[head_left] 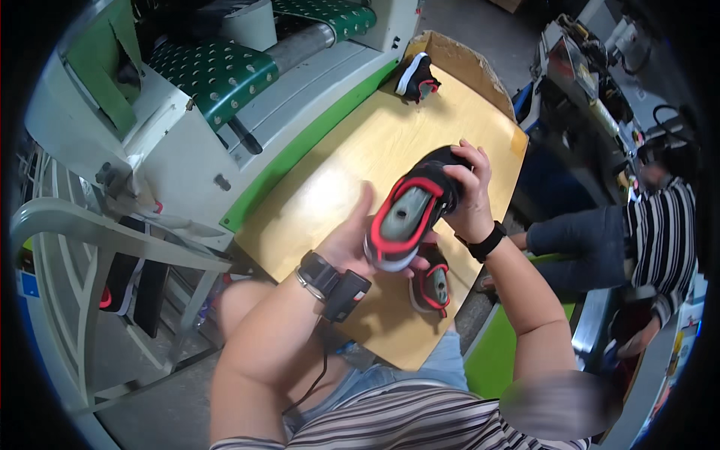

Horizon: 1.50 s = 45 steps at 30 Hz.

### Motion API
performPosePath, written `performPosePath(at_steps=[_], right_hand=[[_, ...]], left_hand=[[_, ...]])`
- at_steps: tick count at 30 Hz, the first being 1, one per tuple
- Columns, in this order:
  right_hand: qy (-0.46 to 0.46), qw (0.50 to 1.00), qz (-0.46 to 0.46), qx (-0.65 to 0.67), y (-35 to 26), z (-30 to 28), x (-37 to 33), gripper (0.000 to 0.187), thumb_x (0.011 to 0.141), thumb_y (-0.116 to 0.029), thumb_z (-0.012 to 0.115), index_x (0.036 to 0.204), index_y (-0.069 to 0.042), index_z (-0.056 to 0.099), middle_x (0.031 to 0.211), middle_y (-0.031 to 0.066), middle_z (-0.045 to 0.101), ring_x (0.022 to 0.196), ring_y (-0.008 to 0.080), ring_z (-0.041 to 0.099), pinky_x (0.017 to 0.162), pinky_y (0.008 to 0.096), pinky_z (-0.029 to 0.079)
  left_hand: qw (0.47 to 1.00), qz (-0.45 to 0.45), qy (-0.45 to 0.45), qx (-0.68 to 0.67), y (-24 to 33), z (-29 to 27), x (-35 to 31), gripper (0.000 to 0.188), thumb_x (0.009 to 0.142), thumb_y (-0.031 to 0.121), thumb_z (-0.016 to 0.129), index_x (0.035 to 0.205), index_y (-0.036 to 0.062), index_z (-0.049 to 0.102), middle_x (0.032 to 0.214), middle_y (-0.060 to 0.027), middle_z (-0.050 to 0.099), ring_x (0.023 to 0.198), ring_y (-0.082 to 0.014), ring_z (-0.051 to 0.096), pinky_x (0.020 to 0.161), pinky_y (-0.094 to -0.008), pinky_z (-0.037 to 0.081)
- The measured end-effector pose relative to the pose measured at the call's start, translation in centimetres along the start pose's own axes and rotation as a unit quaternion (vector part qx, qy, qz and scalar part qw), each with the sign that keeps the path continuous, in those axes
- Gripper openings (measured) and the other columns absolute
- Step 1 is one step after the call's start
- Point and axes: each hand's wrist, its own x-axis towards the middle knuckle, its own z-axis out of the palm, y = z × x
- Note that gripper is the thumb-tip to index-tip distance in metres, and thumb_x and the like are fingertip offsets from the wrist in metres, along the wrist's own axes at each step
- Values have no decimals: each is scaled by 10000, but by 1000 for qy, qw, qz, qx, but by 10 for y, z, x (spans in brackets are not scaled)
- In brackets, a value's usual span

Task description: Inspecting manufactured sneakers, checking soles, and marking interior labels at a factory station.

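Observation:
Over the wooden tabletop I hold a black shoe (430,177) with a red collar, a pale sole and a grey-green last with a hole inside its opening. My left hand (351,238) cups its heel end from the left, some fingers hidden beneath. My right hand (470,191) grips the toe end, fingers curled over the upper. Just below, partly covered by the held one, a second black shoe (421,294) with red trim lies on the table. Another black shoe (418,81) with a white sole rests on its side at the far end.
The wooden table (300,199) has a cardboard edge (457,56) at its far end. Alongside on the left runs a machine with a green perforated belt (217,75). A grey metal rack (82,300) holds more shoes. At right, a person in stripes (664,236) bends by machinery.

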Motion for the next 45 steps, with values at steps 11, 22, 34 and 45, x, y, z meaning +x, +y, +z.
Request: performPosePath(at_steps=[11, 22, 34, 45], right_hand=[[-198, 815, 468, 276, -138, -52, -102, 948, 788, -127, 768, 1522, 4, 183, 1459, 246, 353, 1377, 355, 369, 1147, 404, 304], [25, 821, 404, 403, -45, -23, 37, 703, 873, -58, 705, 1415, -83, 259, 1221, 152, 553, 1099, 190, 587, 938, 306, 490], [163, 953, 151, 205, 76, 216, 302, 527, 888, -354, 680, 1344, -132, 537, 1205, 195, 609, 1161, 392, 561, 996, 451, 451], [-37, 808, 579, -103, 205, 213, 105, 843, 744, -394, 777, 1462, -298, 346, 1383, 279, 412, 1244, 445, 491, 1061, 527, 375]], left_hand=[[902, 379, 92, 186, 81, 71, -21, 828, 911, 703, 413, 1446, 71, 403, 1404, -152, 518, 1230, -328, 560, 991, -508, 498], [848, 470, 126, 210, 143, 41, -58, 583, 1023, 382, 479, 1444, -4, 362, 1495, -210, 384, 1370, -425, 385, 1129, -529, 376], [769, 553, 216, 237, 152, 42, -46, 456, 1064, 316, 408, 1416, 27, 425, 1412, -167, 528, 1314, -268, 507, 1115, -434, 397], [847, 424, 251, 201, 130, 48, -37, 448, 1010, 218, 503, 1420, 57, 420, 1383, -197, 522, 1289, -316, 514, 1075, -446, 426]])
